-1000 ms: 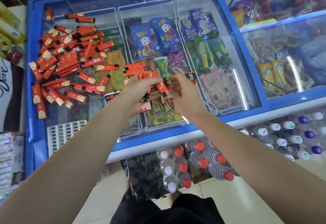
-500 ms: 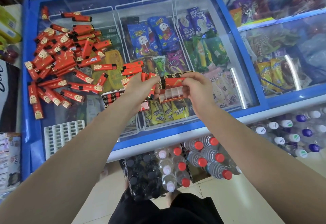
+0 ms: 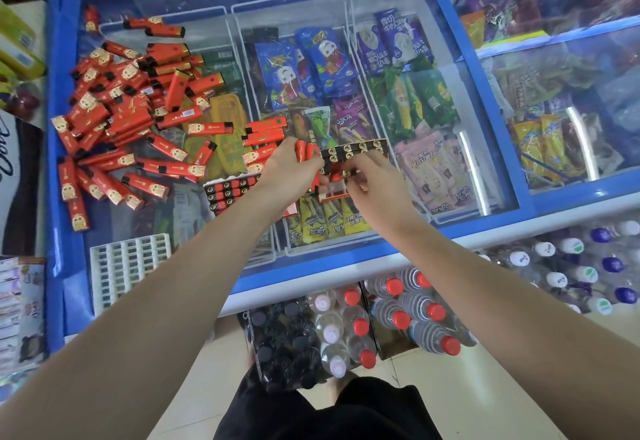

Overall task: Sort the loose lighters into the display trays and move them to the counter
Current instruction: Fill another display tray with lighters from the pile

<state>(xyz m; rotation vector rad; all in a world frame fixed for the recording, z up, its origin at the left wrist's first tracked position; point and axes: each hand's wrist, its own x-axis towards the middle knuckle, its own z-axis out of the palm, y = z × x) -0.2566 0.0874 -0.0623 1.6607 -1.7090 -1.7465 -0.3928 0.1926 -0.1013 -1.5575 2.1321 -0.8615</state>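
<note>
Red lighters [image 3: 306,152] bunched in the left hand [image 3: 291,171] could spill onto the freezer lid [image 3: 194,228] (glass, slippery) while the right hand [image 3: 372,180] pinches the half-filled display tray [image 3: 349,162] held above its front edge.

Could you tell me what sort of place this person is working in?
Most likely a small shop: a glass-topped freezer full of packaged ice creams, shrink-wrapped packs of bottled water on the floor, and red lighters heaped on the lid.
</note>
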